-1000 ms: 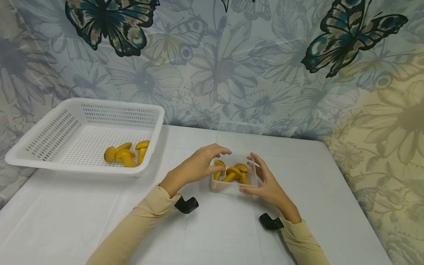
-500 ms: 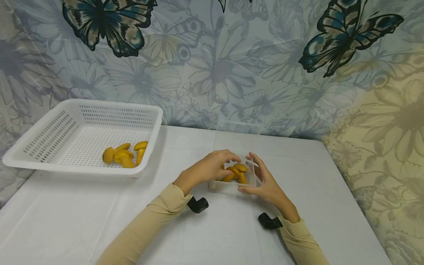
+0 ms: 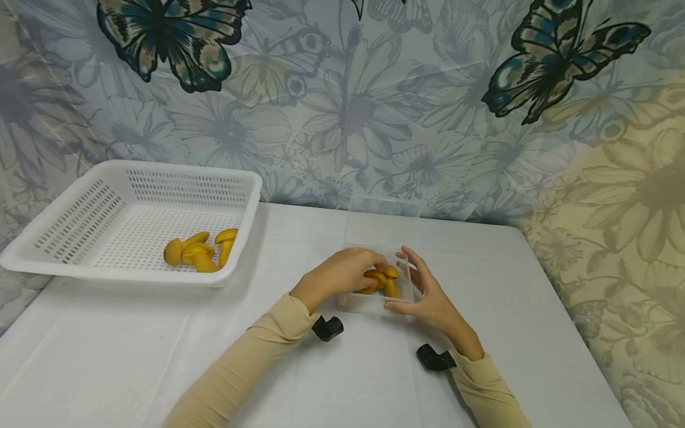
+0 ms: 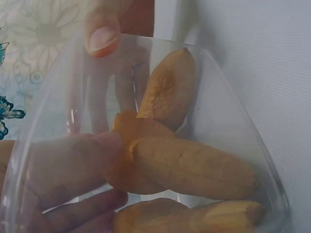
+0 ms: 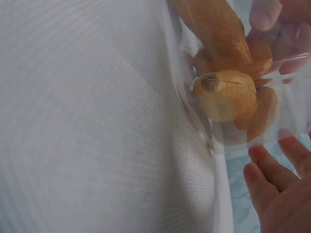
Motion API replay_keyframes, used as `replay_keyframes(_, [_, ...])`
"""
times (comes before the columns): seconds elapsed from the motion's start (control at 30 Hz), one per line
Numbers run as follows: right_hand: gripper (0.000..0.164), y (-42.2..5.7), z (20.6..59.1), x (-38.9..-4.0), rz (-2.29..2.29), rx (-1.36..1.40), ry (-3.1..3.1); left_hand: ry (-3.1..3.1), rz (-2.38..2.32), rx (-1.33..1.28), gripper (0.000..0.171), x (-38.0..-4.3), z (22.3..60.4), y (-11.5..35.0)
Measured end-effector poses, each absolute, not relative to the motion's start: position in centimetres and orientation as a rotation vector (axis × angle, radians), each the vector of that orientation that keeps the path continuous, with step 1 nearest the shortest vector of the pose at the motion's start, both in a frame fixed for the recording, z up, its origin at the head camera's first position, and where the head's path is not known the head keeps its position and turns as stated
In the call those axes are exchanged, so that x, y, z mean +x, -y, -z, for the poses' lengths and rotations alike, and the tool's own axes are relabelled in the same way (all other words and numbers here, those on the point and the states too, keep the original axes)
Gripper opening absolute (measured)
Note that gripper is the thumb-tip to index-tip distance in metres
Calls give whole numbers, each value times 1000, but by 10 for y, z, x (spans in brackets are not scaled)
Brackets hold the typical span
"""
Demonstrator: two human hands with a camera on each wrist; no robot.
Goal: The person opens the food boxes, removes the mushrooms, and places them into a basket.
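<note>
The left hand (image 3: 345, 273) reaches into the clear box (image 3: 361, 305) on the white surface (image 3: 492, 279), fingers bent at the caps, though whether it grips one I cannot tell, and the right hand (image 3: 430, 294) holds the box's right end, thumb at the near wall. Inside, the right-hand mushroom (image 3: 391, 289) lies with its stem pointing toward the person and cap away, while the mushroom beside it (image 3: 379, 277) slants, stem toward the near left, cap toward the far right.
</note>
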State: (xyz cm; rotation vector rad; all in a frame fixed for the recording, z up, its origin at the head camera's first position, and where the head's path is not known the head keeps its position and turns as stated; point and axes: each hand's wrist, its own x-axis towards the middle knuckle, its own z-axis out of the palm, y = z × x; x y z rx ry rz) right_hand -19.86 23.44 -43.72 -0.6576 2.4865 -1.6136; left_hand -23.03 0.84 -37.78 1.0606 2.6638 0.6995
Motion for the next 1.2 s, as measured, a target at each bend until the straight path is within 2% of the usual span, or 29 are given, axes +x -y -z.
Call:
replay_keyframes(0.33, [109, -235, 437, -199, 1619, -651, -2473, -2692, -668, 1074, 29, -229, 379, -10])
replay_keyframes(0.57, [110, -235, 438, -199, 1616, -658, -2481, -2631, -698, 1089, 38, -228, 375, -5])
replay_keyframes(1.03, [109, -233, 437, -199, 1623, -664, -2469, -2491, -880, 1119, 31, -228, 371, 5])
replay_keyframes(1.2, [109, -233, 435, -198, 1624, -664, -2478, -2529, -954, 1107, 35, -227, 367, 14])
